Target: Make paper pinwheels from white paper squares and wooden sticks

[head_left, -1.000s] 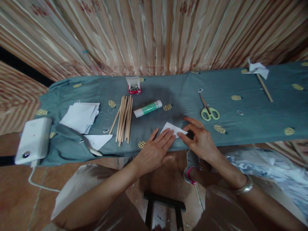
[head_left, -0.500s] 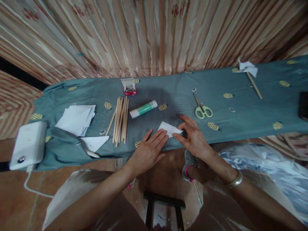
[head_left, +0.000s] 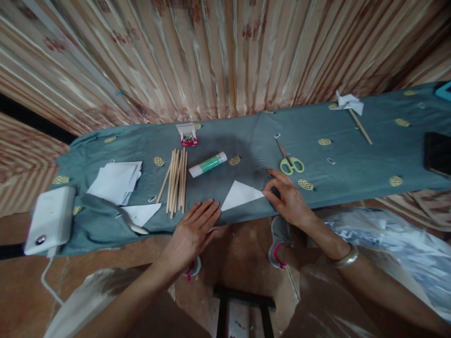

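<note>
A white paper triangle (head_left: 241,195) lies flat near the table's front edge, between my hands. My right hand (head_left: 285,192) pinches its right corner between thumb and forefinger. My left hand (head_left: 193,227) rests flat with fingers stretched out, its fingertips at the paper's left corner. Beyond the paper lies a glue stick (head_left: 208,164) with a green label. Scissors with light green handles (head_left: 291,165) sit past my right hand, blades pointing away. Left of the glue stick are several thin wooden sticks (head_left: 178,180) in a loose bundle.
A small red box (head_left: 189,137) of metal pins stands open behind the sticks. Stacked white paper (head_left: 116,180), another paper piece (head_left: 144,214) and a white power bank (head_left: 51,220) with a cable are at left. A paper pinwheel (head_left: 350,104) and dark phone (head_left: 439,152) lie at right.
My left hand has slid left, off the middle of the paper to its left corner, uncovering the triangle. My right hand still holds the right corner. The view has shifted slightly.
</note>
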Demonstrator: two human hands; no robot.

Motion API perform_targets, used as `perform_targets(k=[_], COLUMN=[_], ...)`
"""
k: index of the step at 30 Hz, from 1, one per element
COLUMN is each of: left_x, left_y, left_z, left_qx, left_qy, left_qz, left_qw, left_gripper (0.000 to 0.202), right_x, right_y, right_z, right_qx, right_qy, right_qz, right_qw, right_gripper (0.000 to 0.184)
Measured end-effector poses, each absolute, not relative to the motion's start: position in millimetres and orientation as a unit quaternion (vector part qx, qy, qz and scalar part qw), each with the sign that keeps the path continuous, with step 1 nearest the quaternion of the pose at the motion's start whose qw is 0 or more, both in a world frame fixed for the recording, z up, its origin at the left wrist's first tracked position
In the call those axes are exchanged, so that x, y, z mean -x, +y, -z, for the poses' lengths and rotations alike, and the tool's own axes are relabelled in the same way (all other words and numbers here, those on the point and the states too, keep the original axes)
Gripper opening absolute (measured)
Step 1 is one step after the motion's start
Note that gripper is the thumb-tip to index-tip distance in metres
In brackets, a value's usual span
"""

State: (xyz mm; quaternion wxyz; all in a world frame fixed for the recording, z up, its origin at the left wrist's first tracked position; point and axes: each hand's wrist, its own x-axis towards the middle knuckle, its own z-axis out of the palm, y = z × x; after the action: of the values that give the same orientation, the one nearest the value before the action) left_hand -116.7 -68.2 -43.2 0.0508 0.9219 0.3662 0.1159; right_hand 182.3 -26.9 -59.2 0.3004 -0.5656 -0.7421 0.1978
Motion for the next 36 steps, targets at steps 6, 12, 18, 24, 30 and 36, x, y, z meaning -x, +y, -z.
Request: perform_targets(k=[6,12,18,24,30,36], left_x=[109.3,89.7,75.4,63.1,52.1,51.8], left_y=[-58.0,-44.4,-29.3,-22.0,-28.3,-22.7], left_z=[39.6,37.1,33.0,24.7,23.1,13.5], left_qx=[-0.896,-0.824,-0.655,-0.475,-0.434,-0.379], left_qy=[0.398,0.470,0.526,0.530,0.524,0.524], left_qz=[-0.187,-0.246,-0.355,-0.360,-0.352,-0.444], left_qw=[0.058,0.198,0.411,0.604,0.643,0.620], left_gripper=[0.032,0.042,0.046,0.045,0.044,0.043], right_x=[-169.3,-153.6,-147.8,-150.0,-167.8,-211.9], right_y=[-26.0,-21.9,-20.7,-25.1,-19.3,7.6], right_z=[50.4,52.4,34.0,17.2,13.8,25.0], right_qx=[0.536,0.527,0.492,0.479,0.521,0.683], right_qy=[-0.756,-0.752,-0.742,-0.739,-0.742,-0.683], right_qz=[-0.233,-0.283,-0.316,-0.293,-0.207,-0.024], right_qw=[0.295,0.277,0.329,0.371,0.368,0.259], right_gripper=[0.030,0.007,0.007,0.008,0.021,0.035])
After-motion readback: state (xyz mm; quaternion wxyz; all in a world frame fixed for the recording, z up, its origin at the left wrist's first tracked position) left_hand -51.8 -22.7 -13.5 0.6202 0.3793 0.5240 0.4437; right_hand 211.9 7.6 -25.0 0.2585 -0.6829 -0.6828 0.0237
